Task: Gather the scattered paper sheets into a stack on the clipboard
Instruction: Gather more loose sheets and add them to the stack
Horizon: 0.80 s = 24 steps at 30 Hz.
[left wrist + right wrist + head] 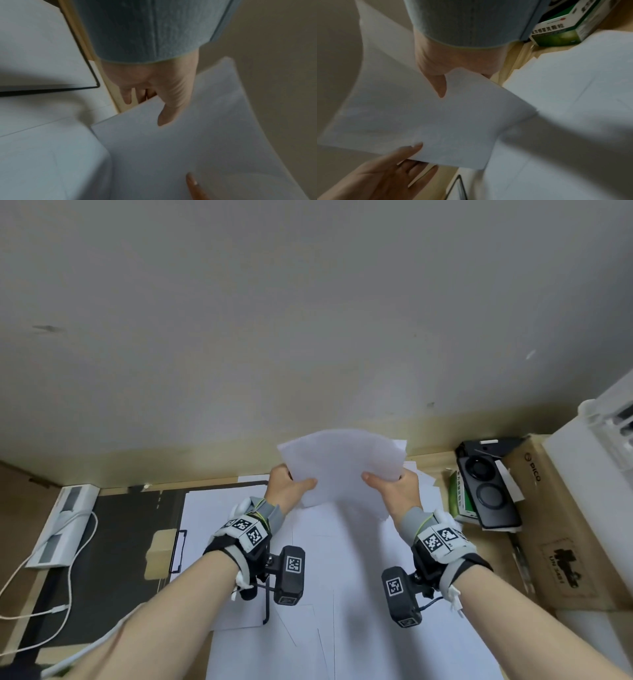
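Pinching one raised paper bundle point(339, 467), two hands: left hand point(286, 486), right hand point(394, 487).

your head camera is looking forward and down from above the desk. your wrist cameras are sitting close, each facing along its hand, and all three are sharing the held sheets point(342, 463) point(188, 142) point(436, 121).

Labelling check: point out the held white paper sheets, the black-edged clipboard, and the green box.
held white paper sheets point(346, 463): head view, middle of the top sheet.
black-edged clipboard point(219, 508): head view, white surface near its clip end.
green box point(556, 34): right wrist view, its front face.
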Tool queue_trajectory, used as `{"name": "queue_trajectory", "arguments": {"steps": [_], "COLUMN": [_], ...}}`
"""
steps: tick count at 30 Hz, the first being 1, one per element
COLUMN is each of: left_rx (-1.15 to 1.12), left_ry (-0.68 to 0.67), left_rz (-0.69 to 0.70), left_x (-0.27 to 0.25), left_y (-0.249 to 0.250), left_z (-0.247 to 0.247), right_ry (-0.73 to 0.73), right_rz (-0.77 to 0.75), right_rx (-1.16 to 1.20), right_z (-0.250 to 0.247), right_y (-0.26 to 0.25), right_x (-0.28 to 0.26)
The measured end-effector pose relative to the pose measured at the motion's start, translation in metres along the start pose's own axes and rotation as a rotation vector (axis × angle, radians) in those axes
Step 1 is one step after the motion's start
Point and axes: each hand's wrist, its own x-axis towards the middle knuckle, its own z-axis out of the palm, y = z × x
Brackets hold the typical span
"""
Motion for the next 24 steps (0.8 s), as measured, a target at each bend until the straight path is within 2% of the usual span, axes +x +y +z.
{"name": "queue_trajectory", "arguments": {"steps": [2,4,6,8,10,12,14,17,20,24], "left_rx": [0.072,0.093,0.013,-0.072,-0.091,0.003,0.088,0.039,0.052,0.146], "left_ry": [-0.035,-0.012,0.016,-0.013,-0.053,-0.088,-0.123,-0.155,-0.273,-0.402], "left_rz": [-0.05,-0.039,0.002,0.008,-0.046,-0.121,-0.13,-0.142,-0.236,-0.33], "left_x": [-0.002,-0.006,-0.008,-0.01,-0.012,-0.017,-0.022,-0.028,-0.038,-0.052], "left_y": [-0.012,-0.016,-0.014,-0.01,-0.012,-0.021,-0.031,-0.041,-0.051,-0.075], "left_z": [0.001,0.004,0.006,0.008,0.011,0.011,0.012,0.008,0.004,0.003], "right_ry": [0.013,0.07,0.1,0.099,0.082,0.058,0.074,0.137,0.105,0.077], "right_rz": [0.064,0.096,0.087,0.088,0.112,0.142,0.15,0.134,0.137,0.226], "right_rx": [-0.019,-0.03,-0.004,0.049,0.072,0.032,0.026,0.075,0.023,-0.142], "right_z": [-0.003,-0.005,-0.006,-0.007,-0.009,-0.012,-0.016,-0.023,-0.036,-0.066], "right_y": [0.013,0.019,0.02,0.019,0.021,0.03,0.035,0.034,0.039,0.063], "right_x": [-0.002,-0.002,-0.002,0.0,-0.001,-0.005,-0.011,-0.018,-0.029,-0.051]}}
